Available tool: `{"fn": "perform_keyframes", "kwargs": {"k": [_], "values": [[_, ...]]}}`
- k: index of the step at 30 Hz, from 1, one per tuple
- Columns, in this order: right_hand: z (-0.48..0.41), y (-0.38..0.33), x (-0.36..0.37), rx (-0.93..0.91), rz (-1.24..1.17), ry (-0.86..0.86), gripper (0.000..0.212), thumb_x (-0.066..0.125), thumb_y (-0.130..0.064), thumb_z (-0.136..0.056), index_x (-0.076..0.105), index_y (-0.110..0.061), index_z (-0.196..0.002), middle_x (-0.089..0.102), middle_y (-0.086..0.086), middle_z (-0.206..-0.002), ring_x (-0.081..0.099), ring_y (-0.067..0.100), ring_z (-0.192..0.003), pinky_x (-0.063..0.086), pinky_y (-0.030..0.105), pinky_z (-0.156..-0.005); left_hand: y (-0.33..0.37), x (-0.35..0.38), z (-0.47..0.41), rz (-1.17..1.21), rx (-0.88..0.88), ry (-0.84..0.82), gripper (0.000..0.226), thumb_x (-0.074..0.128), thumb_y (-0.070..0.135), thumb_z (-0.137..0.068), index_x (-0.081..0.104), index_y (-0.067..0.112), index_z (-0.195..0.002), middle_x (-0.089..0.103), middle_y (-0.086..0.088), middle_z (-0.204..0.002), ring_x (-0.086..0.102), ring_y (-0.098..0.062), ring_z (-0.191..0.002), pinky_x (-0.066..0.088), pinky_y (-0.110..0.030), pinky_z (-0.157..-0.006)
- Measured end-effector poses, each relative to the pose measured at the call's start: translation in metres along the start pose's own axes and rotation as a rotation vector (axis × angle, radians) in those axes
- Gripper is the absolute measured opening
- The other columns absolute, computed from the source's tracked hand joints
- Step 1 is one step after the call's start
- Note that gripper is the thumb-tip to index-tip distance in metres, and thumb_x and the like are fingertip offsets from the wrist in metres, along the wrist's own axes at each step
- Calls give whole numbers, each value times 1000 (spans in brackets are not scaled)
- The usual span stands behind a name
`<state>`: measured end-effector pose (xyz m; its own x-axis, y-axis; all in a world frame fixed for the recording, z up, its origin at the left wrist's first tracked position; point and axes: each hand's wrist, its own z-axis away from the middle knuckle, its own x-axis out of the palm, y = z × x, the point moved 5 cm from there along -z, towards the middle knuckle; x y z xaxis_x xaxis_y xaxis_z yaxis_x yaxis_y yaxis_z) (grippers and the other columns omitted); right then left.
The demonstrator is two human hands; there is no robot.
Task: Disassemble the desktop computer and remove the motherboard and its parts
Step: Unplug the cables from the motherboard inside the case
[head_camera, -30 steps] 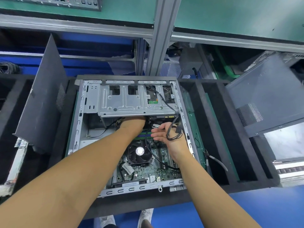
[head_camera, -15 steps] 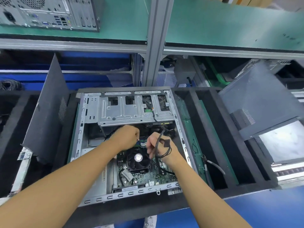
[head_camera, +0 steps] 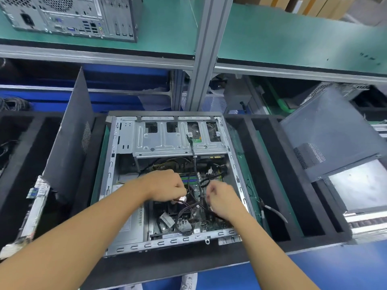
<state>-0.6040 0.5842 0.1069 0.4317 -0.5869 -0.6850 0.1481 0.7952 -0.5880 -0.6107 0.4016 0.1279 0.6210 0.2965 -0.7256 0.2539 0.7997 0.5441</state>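
An open desktop case (head_camera: pixel 125 248) lies flat on black foam. Inside it sits the green motherboard (head_camera: pixel 188 222), with a silver drive cage (head_camera: pixel 167 141) across the far end. Black cables (head_camera: pixel 188 212) run loosely over the board. My left hand (head_camera: pixel 167 185) is curled above the CPU fan area, and a black cable with a pale connector shows at its fingertips. My right hand (head_camera: pixel 222 199) is curled beside it and grips black cables over the board. The fan is mostly hidden under my hands.
A dark side panel (head_camera: pixel 69 139) leans upright left of the case. Another grey panel (head_camera: pixel 330 130) lies tilted at the right. Foam slots (head_camera: pixel 268 174) flank the case. A second computer (head_camera: pixel 69 15) stands on the green upper shelf. A metal post (head_camera: pixel 203 55) rises behind.
My left hand has come out from under the drive cage toward me and closed over the fan area. My right hand moved nearer with the cables. The view has tilted up.
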Motion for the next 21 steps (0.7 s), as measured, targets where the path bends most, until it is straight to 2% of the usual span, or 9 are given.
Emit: {"fn": "perform_keyframes", "kwargs": {"k": [2,6,9,13,15,17,18,20,21], "values": [[-7,7,-6,130,-152,156,16,40,-17,-97,52,-10,-89,60,-5,-79,57,13,-64,42,24,-56,-4,7,-1,-66,-16,-34,39,41,44,-78,47,19,-48,50,12,-45,37,-7,-43,32,-27,-51],[-19,4,12,341,-623,46,30,52,-36,-97,44,-13,-115,58,6,-104,54,20,-95,49,40,-92,-9,17,-9,-200,-70,-18,42,45,47,-86,50,18,-56,46,4,-52,43,-16,-52,33,-27,-52],[-26,-5,10,328,-885,124,13,46,-16,-102,48,-5,-109,64,9,-87,59,18,-74,51,33,-72,-12,11,-15,-150,-121,26,38,47,44,-86,51,18,-58,47,3,-54,44,-19,-54,33,-27,-52],[-23,3,11,349,-1085,58,12,36,-6,-97,47,-10,-97,40,-1,-56,30,13,-44,30,26,-45,-17,11,-16,-39,-147,-34,47,40,48,-86,66,15,-66,65,2,-51,57,-11,-48,53,-29,-63],[-18,9,13,379,-895,39,16,36,-5,-92,50,-11,-97,39,-3,-53,27,11,-41,25,24,-40,-17,16,-17,4,-146,-68,52,35,54,-89,69,19,-69,67,4,-52,61,-8,-47,57,-30,-69],[-14,11,13,383,-516,-3,36,38,-5,-95,51,-8,-128,55,3,-67,41,12,-44,34,25,-38,-15,17,-21,120,-155,-35,54,34,54,-93,68,19,-72,66,3,-50,56,-11,-41,53,-22,-54],[-12,11,13,367,-327,-36,45,37,-6,-97,41,-7,-142,63,9,-86,51,14,-53,40,26,-43,-16,17,-25,207,-165,-9,51,36,50,-95,68,18,-72,64,2,-49,52,-11,-37,46,-18,-44],[-10,9,14,284,22,-115,43,37,-7,-98,40,0,-140,63,17,-117,63,24,-81,45,29,-59,-17,17,-32,318,-180,35,46,40,44,-96,68,18,-72,60,0,-46,48,-13,-37,37,-17,-40],[-8,10,16,250,180,-164,35,38,-7,-98,47,2,-131,64,18,-118,63,28,-90,43,29,-65,-17,17,-36,328,-186,58,44,41,44,-95,68,18,-71,59,0,-47,49,-15,-41,38,-19,-44]]}}
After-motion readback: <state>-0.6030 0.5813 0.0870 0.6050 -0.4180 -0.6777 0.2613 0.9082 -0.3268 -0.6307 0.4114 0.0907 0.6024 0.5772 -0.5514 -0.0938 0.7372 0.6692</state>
